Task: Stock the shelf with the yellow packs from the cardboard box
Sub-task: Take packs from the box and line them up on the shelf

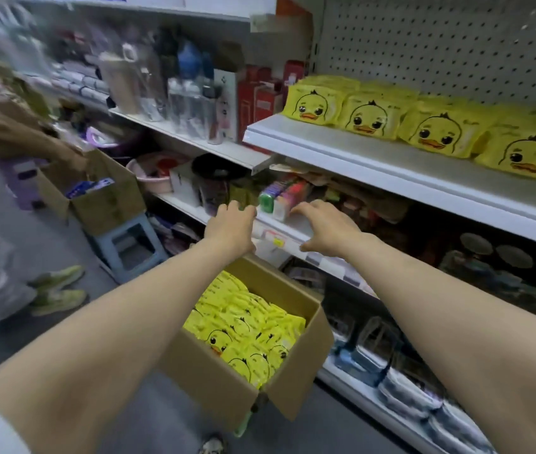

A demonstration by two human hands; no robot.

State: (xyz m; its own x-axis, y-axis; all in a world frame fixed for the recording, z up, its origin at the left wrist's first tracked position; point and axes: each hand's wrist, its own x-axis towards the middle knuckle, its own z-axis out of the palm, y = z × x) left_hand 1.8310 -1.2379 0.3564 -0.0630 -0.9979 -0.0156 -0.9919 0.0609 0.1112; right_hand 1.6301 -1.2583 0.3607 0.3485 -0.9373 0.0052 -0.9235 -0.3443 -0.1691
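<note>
An open cardboard box point(227, 381) stands on the floor below my arms, filled with several yellow packs point(247, 329) printed with a duck face. More yellow duck packs point(430, 129) lie in a row on the white upper shelf point(358, 152) at the right. My left hand point(232, 226) and my right hand point(324, 227) hang in the air above the box, in front of the lower shelf's edge. Both hands are empty with loosely bent fingers.
A lower shelf point(289, 231) holds small coloured items right behind my hands. Another person point(7, 126) bends over a second cardboard box point(102, 194) on a blue stool point(129, 244) at the left. Bottles and red boxes fill the far shelves.
</note>
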